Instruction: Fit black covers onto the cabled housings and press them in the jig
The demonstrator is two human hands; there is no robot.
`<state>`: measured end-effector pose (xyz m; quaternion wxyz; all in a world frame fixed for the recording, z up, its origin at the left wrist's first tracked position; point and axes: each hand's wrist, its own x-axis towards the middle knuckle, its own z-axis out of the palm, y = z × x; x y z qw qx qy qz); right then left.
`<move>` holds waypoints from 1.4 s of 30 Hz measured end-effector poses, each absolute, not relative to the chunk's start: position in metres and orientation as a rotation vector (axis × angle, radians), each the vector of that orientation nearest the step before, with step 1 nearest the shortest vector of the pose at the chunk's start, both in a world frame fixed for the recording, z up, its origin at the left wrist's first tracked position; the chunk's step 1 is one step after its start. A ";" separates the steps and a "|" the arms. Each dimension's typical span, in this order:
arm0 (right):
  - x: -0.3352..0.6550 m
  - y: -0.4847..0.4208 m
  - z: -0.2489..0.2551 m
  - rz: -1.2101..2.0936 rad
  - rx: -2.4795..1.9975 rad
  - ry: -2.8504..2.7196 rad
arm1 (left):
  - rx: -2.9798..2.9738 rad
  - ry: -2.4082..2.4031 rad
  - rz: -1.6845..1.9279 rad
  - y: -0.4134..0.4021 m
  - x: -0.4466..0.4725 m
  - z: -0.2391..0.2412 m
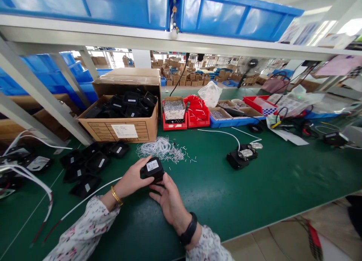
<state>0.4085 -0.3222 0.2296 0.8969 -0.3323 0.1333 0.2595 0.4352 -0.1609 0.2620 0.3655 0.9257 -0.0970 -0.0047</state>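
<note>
In front of me, above the green bench, I hold a small black plastic housing (154,170) with a white label on its upper face. My left hand (135,178) grips it from the left, thumb along the near edge and fingers over the far side. At its lower right corner, my right hand (169,199) has the thumb and a fingertip against it, while the other fingers stay loosely spread below. A white cable (93,194) with a red wire end runs out from behind my left wrist; its other end is hidden. Beyond the housing lie a bundle of thin clear strands (158,148) and scattered small pins (177,154).
Black covers (97,162) lie left, before a carton (121,129) of similar parts. Red bins (198,112) and a blue tray (234,121) stand at the back. A black device with metal cylinders (237,158) sits right. A shelf (181,40) with blue crates crosses overhead.
</note>
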 end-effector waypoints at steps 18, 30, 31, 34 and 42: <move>0.418 -0.326 0.207 0.416 -1.020 0.317 | 2.258 -0.150 0.015 -0.167 0.405 0.248; 0.423 -0.350 0.210 0.645 -1.084 0.115 | 2.454 -0.329 0.123 -0.172 0.390 0.246; 0.423 -0.351 0.210 0.654 -1.071 0.103 | 2.453 -0.326 0.113 -0.171 0.391 0.247; 0.424 -0.353 0.208 0.665 -1.047 0.085 | 2.433 -0.283 0.070 -0.170 0.392 0.247; 0.426 -0.351 0.204 0.656 -1.039 0.121 | 2.391 -0.237 0.040 -0.173 0.401 0.250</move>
